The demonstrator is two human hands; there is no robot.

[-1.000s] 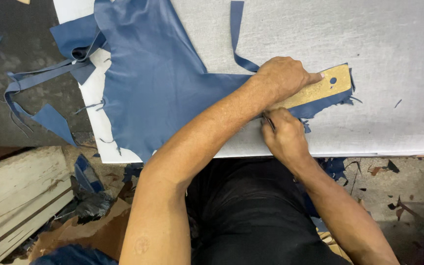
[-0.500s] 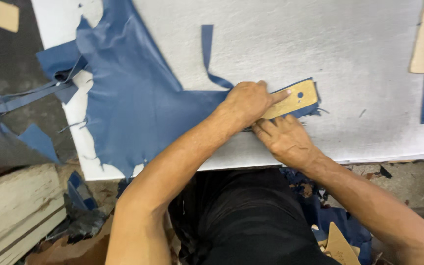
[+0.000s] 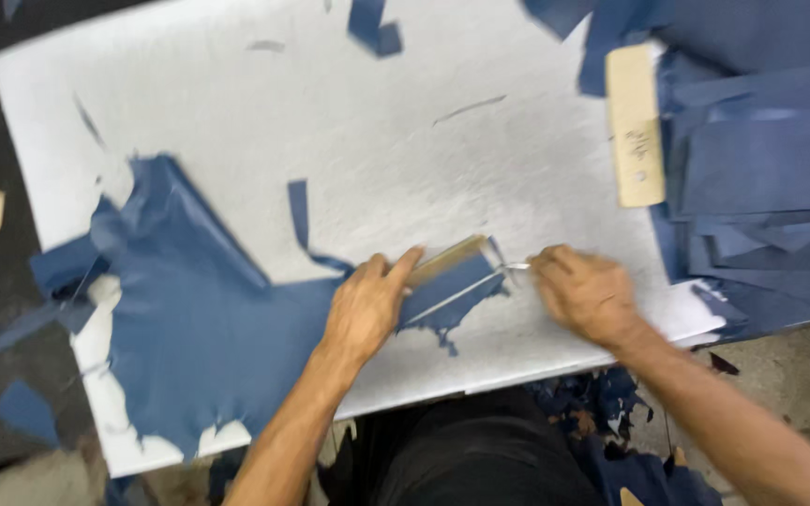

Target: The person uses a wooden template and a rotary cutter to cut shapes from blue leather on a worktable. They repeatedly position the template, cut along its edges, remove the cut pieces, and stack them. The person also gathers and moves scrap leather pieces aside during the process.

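White board (image 3: 236, 112) spanning the view beneath both hands. Blue hide (image 3: 199, 328) spread left of the left hand (image 3: 365, 305), which presses flat, fingers extended, on the hide's edge and touches a tan template (image 3: 447, 260). Stacked blue strips (image 3: 761, 178) and a second template (image 3: 635, 126) lie beyond the right hand (image 3: 585, 292), which is closed on a thin blade (image 3: 516, 267) just beside the first template.

left: my left hand (image 3: 365, 305) lies palm down, fingers stretched forward, forearm running back toward my body | right: my right hand (image 3: 585, 292) is curled into a loose fist, knuckles up, wrist bent inward
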